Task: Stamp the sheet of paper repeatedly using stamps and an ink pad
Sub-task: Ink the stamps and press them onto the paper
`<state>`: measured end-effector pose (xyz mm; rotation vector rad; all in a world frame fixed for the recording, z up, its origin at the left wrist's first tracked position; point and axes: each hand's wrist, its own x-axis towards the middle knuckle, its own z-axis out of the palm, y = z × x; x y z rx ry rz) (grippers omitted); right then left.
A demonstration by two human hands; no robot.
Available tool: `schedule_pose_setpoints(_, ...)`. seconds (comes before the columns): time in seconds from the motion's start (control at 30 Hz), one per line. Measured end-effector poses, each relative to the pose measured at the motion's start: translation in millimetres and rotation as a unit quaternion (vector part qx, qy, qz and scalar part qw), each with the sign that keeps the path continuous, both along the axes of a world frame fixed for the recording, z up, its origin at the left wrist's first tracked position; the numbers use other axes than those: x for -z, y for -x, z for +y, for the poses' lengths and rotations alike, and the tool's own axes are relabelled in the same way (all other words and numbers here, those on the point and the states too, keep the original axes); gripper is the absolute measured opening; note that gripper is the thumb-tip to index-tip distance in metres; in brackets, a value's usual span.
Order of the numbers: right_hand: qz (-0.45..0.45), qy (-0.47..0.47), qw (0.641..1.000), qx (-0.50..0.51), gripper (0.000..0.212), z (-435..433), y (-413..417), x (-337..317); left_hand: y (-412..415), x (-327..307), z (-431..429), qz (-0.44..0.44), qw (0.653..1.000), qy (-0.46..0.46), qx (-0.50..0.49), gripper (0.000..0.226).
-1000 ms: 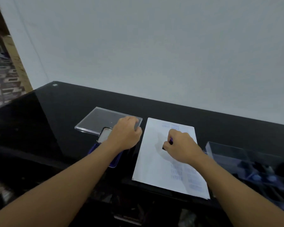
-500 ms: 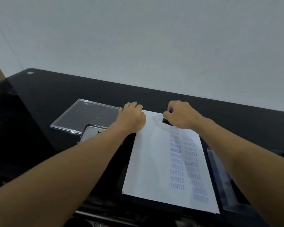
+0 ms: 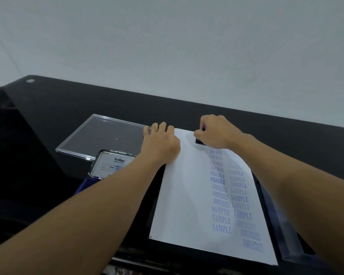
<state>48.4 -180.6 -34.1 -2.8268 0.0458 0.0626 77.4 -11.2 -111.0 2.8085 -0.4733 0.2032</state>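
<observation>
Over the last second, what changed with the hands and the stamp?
The right hand, gripping the stamp throughout, carried it up the sheet to the far edge, above the AIR MAIL prints. The left hand moved from over the ink pad to the sheet's far left corner, where it rests. Sheet, pad and clear lid stayed put.

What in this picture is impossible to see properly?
Head view only.
Wording on the stamp: face-down on the sheet of paper, gripped by the right hand.
The ink pad surface: mostly under the left forearm.
Small print under Artline: too small.
The clear box: mostly behind the right forearm.
The lowest prints: blurred.
</observation>
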Motion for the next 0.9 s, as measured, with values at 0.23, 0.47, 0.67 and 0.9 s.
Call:
schedule_pose_setpoints(0.23, -0.001, 0.007, 1.000, 0.013, 0.014, 2, -3, 13, 1, 2, 0, -0.016, 1.000, -0.006, -0.003, 0.031)
schedule_pose_setpoints(0.47, -0.071, -0.011, 0.997, 0.028, 0.021, 8, 3, 27, 2, 2, -1, -0.018, 1.000, -0.022, -0.004, 0.034)
schedule_pose_setpoints(0.67, -0.096, 0.004, 0.995, 0.040, 0.018, 9, 5, 32, 4, 3, -1, -0.023, 0.999, -0.036, -0.009, 0.037)
schedule_pose_setpoints(0.9, -0.081, 0.002, 0.996, 0.046, 0.021, 8, -3, 31, 5, 2, -1, -0.029, 0.999, -0.043, -0.011, 0.037)
